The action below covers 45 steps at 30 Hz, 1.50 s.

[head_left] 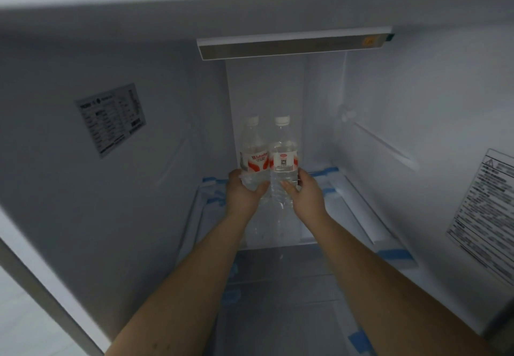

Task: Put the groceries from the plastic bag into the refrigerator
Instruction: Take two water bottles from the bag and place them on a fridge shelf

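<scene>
Inside the refrigerator [83,216], each hand's grip wraps one upright water bottle, left hand [241,190] on the left bottle [251,150], right hand [304,191] on the right bottle [283,158], hiding their bases.

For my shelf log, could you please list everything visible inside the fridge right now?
bottles: two, clear with white caps and red-white labels, upright side by side at the back centre, one in each hand
stickers: two, white with dark print, one on each side wall
tape: several strips, blue, on shelf edges
light bar: one, silver, top of the back wall
left hand: grips the left bottle
right hand: grips the right bottle
</scene>
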### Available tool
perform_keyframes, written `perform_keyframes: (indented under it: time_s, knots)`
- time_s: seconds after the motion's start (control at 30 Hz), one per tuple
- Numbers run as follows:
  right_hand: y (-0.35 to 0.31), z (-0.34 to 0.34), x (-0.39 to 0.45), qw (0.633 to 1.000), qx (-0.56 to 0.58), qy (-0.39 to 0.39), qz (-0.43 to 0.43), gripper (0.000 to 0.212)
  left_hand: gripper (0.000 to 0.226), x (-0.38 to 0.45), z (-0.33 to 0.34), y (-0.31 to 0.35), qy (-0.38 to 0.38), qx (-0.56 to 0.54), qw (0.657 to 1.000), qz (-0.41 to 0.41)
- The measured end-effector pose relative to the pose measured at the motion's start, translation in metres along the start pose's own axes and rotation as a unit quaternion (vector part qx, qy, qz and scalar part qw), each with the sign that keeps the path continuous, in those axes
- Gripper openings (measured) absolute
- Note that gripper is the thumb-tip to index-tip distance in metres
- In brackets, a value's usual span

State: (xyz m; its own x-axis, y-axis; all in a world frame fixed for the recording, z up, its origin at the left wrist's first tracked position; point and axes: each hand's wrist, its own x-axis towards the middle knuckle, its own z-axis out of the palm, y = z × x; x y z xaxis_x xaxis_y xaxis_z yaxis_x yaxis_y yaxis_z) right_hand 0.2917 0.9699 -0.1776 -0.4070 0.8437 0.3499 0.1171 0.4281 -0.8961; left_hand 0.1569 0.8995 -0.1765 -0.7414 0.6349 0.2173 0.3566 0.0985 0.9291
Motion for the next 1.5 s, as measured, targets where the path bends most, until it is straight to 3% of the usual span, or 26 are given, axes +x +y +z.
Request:
perform_keyframes:
  time_s: [0.17, 0.4, 0.67, 1.2, 1.27, 1.33, 1.4, 1.5]
  knots:
    - [-0.001, -0.002, 0.000, 1.000, -0.006, -0.012, -0.002, 0.040, 0.063, 0.000, 0.005, -0.015, 0.015, 0.116, 0.993, 0.017]
    - [-0.002, -0.001, -0.002, 1.000, 0.004, -0.018, -0.004, 0.039, 0.033, -0.023, -0.010, -0.010, 0.033, 0.083, 0.996, 0.024]
    - [-0.005, -0.002, -0.003, 0.999, -0.009, -0.031, 0.004, 0.043, 0.042, -0.030, -0.014, -0.003, 0.044, 0.000, 0.999, 0.011]
    - [-0.016, 0.003, -0.032, 0.996, -0.028, -0.035, 0.082, 0.043, 0.033, -0.066, -0.026, 0.008, -0.011, -0.022, 0.999, 0.020]
    - [-0.018, 0.004, -0.040, 0.993, -0.050, -0.051, 0.093, 0.040, 0.041, -0.073, -0.030, 0.006, -0.025, 0.032, 0.999, 0.028]
    - [-0.023, 0.004, -0.049, 0.990, -0.062, -0.054, 0.115, 0.044, 0.052, -0.077, -0.036, 0.002, -0.033, 0.175, 0.983, 0.050]
    - [-0.028, 0.004, -0.060, 0.987, -0.072, -0.063, 0.127, 0.046, 0.060, -0.083, -0.043, 0.005, -0.078, 0.300, 0.949, 0.063]
    - [-0.041, 0.004, -0.083, 0.978, -0.145, -0.103, 0.106, 0.044, 0.063, -0.098, -0.055, 0.013, -0.155, 0.404, 0.897, 0.086]
